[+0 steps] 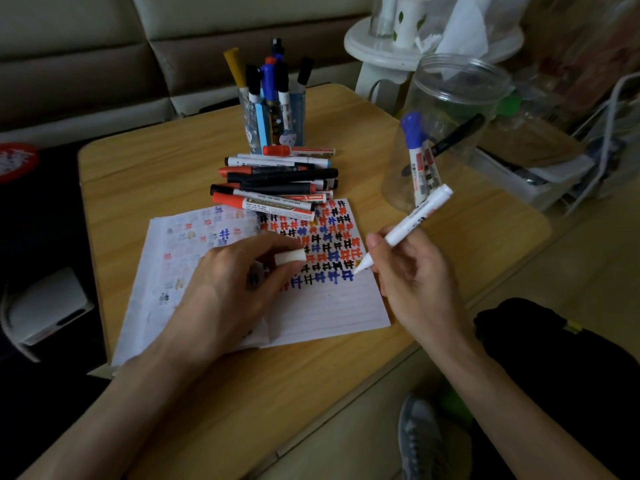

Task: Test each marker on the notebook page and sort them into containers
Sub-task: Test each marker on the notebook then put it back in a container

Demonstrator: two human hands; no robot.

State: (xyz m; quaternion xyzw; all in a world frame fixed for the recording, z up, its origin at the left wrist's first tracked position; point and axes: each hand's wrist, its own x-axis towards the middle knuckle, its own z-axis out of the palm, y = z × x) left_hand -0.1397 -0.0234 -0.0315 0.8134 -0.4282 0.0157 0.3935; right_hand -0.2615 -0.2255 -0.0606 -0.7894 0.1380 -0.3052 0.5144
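The right grip pinched a white marker in curled fingers, its tip touching the notebook mid-table, while the left grip held the cap on the page, the pile just beyond.

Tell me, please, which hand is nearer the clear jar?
Right. The right hand, holding a white marker, is just in front of the jar; the left hand rests on the notebook, farther left.
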